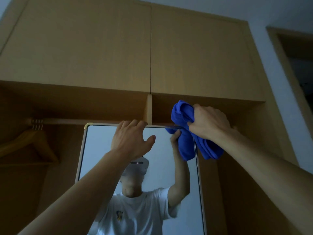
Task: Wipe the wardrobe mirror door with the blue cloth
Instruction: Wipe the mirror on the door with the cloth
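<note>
Wooden wardrobe cupboards (pixel 101 48) are seen above the mirror door (pixel 101 150), whose top edge is hooked by the curled fingers of the left hand (pixel 132 139), thumb spread free. The blue cloth (pixel 182 116) is bunched in the tightly closed right hand (pixel 210 122) at the door's upper right corner. A flatter pad would likely be wanted, drawn across in overlapping passes while the door is steadied.

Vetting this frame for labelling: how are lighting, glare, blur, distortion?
Head view: dim, bluish; the wardrobe interior around the hangers sinks into shadow; wide-angle bends its edges; the mirror door reflects cleanly, no glare; the blue cloth in the right hand and the left hand on the door's top edge are sharp.
</note>
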Motion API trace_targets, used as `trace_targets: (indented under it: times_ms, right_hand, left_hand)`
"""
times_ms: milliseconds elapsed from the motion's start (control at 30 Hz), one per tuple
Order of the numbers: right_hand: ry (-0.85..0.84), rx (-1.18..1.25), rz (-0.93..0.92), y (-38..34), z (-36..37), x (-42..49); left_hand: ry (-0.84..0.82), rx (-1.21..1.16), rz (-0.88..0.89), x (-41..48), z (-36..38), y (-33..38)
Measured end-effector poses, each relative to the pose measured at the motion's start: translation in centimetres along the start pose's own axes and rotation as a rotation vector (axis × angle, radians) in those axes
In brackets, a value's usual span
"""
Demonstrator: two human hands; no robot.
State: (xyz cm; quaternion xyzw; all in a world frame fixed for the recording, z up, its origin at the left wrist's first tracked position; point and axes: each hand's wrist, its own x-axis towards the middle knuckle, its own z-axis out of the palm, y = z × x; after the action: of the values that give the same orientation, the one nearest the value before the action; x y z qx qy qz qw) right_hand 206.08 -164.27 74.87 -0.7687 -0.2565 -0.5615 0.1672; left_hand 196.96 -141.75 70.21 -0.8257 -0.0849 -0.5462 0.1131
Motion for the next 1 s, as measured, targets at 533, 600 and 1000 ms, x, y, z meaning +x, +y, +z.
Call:
trace_targets:
  times_ms: [533,600,1000]
  right_hand:
    - [-0.081,0.218,-0.119,-7.7,1.4,0.7]
    - [-0.078,0.2,-0.096,-6.6,1.3,0.5]
    - [-0.068,0.011,0.01,-4.4,0.7,-0.1]
  left_hand:
    - [-0.032,-0.057,0.083,0.5,-0.1,-1.2]
    - [-0.044,-0.042,0.071,0.6,-0.5,-1.8]
    - [-0.066,0.135,-0.081,-0.9,-2.4,-7.8]
